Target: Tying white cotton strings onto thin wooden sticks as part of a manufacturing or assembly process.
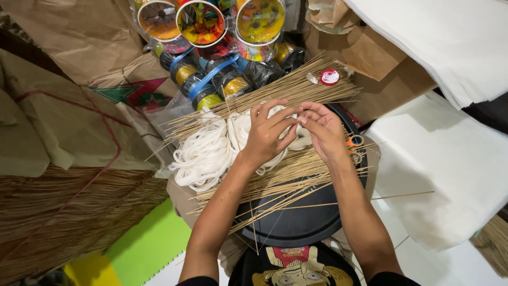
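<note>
My left hand [267, 133] and my right hand [324, 131] meet fingertip to fingertip over a heap of white string [209, 151]. Both pinch something small and pale between them, likely a strand of the string; the exact piece is too small to tell. Under the hands lie two bundles of thin bamboo sticks [286, 87], spread across a round black tray [299, 222] on my lap. Orange-handled scissors [355, 147] peek out just right of my right hand.
Spools of dark thread with coloured round ends [203, 24] are stacked at the top. A small red-and-white lid [329, 77] rests on the sticks. White paper sheets [439, 159] lie right, brown paper and a stick bundle [69, 212] left, green and yellow mat [143, 249] below.
</note>
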